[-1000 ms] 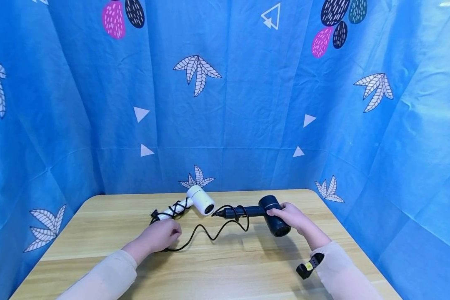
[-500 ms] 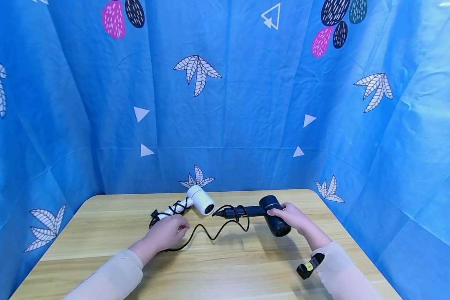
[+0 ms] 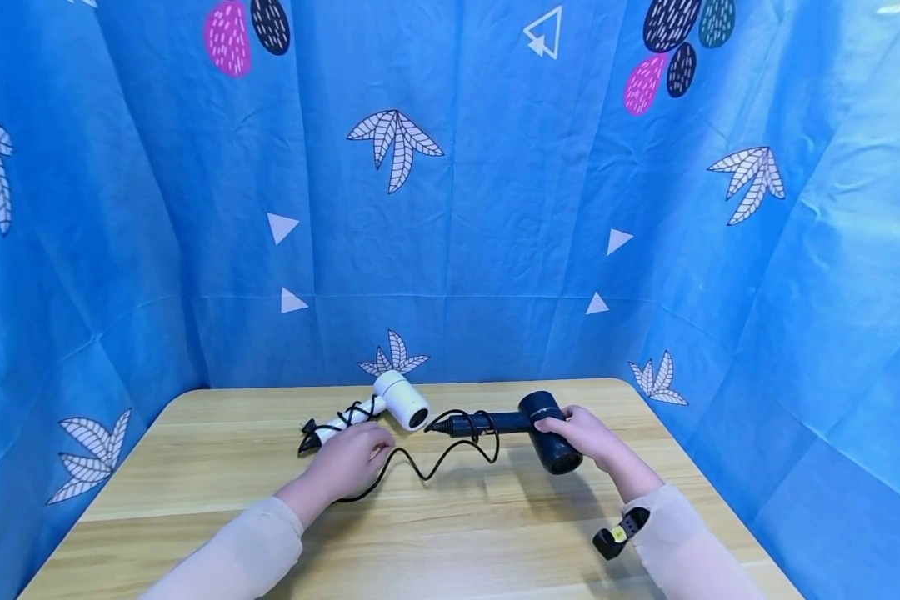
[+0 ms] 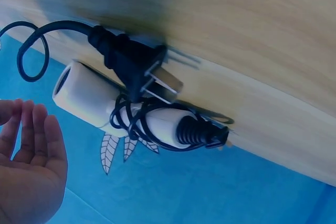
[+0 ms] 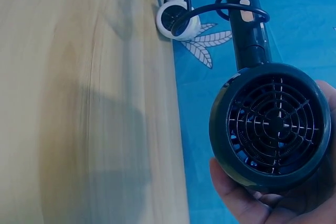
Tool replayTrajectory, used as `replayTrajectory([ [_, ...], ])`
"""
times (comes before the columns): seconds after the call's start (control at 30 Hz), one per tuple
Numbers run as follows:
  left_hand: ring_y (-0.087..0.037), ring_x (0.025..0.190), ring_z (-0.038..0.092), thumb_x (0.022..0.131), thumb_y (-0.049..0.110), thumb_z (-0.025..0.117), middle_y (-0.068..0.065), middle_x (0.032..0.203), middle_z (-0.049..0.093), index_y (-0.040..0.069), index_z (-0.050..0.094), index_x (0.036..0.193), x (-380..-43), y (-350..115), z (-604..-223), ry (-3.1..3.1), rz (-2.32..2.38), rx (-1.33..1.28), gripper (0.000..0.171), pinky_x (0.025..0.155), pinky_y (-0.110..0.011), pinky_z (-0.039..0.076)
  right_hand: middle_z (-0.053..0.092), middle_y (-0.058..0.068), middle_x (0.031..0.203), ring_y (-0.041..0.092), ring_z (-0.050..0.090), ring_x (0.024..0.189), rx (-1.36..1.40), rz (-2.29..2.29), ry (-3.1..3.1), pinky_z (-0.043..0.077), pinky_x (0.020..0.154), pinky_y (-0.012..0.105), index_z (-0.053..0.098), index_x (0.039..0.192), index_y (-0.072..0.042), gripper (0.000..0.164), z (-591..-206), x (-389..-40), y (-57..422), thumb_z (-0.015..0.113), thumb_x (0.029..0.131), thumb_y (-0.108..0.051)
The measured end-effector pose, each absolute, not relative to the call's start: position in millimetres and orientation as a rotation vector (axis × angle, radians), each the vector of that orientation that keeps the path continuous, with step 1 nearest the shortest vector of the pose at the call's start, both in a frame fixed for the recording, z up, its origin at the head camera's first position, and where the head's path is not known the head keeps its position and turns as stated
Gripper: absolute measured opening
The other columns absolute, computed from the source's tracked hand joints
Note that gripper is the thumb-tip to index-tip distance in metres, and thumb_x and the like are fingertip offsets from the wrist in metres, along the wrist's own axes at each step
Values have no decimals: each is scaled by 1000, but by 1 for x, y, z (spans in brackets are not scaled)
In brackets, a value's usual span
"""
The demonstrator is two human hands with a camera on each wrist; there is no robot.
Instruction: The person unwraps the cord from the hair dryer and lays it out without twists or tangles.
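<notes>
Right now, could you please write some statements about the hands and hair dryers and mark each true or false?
1. The right hand holds the black hair dryer. True.
2. The white hair dryer lies on the wooden table. True.
3. Nothing is wound round the white hair dryer. False: black cord is wound round it.
4. The left hand is nearer the white hair dryer than the black one. True.
5. In the head view, the black hair dryer is left of the white one. False: it is right of it.
</notes>
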State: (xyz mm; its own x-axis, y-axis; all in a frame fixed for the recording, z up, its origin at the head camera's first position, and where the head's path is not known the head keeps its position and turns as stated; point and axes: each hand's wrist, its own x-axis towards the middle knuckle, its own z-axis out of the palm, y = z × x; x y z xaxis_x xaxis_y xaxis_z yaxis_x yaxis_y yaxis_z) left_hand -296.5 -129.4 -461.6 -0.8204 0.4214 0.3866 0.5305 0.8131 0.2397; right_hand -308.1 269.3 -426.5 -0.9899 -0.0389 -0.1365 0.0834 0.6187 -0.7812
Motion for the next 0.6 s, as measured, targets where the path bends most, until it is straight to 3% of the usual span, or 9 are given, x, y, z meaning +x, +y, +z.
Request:
replayTrajectory([
  [0.17, -9, 81, 61, 90, 16, 74, 10, 88, 65, 17, 75, 96, -297, -122, -462, -2670, -518, -744, 6, 73, -32, 54, 62, 21, 112, 24, 65, 90, 36, -1316, 2691, 57, 78, 39, 50, 126, 11, 68, -427, -308, 270, 67, 89, -43],
  [0.6, -15, 87, 67, 92, 15, 70, 2, 95, 71, 13, 74, 96, -296, -101, -463, -2608, -612, -807, 6, 79, -36, 57, 64, 19, 107, 22, 66, 86, 23, -1319, 2699, 57, 74, 37, 53, 120, 9, 63, -426, -309, 269, 67, 88, -43],
])
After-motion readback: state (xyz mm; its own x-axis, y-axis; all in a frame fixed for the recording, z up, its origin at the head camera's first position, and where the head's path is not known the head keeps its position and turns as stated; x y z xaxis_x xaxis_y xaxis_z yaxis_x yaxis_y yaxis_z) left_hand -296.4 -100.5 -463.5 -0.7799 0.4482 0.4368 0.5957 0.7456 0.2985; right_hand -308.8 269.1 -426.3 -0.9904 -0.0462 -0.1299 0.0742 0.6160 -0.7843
